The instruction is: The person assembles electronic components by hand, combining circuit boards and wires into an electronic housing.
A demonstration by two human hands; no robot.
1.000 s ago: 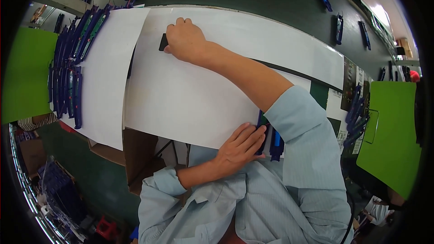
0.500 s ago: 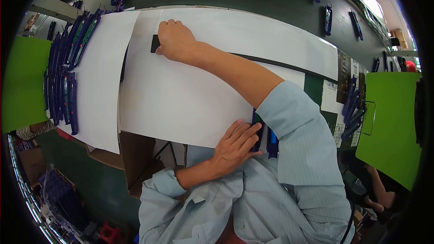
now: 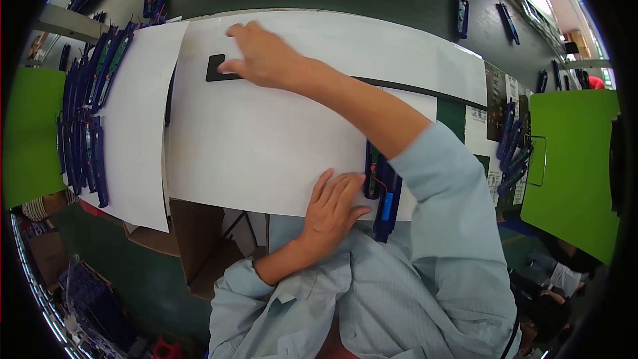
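The flat black bar (image 3: 214, 68) lies across the white-covered table (image 3: 259, 139), under the right hand (image 3: 262, 58), whose grip is spread and released. The left hand (image 3: 330, 211), its grip also empty, rests just beside two blue-cased circuit strips (image 3: 387, 216); the right forearm (image 3: 365, 101), dropping low, could snag their red wire (image 3: 381, 182).

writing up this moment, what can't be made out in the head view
Whether the black end piece joins the black strip: head view, right hand and right forearm cover between.
Upper end of the lower blue unit: head view, apparently behind the right sleeve.
Print on the white label: head view, too small.
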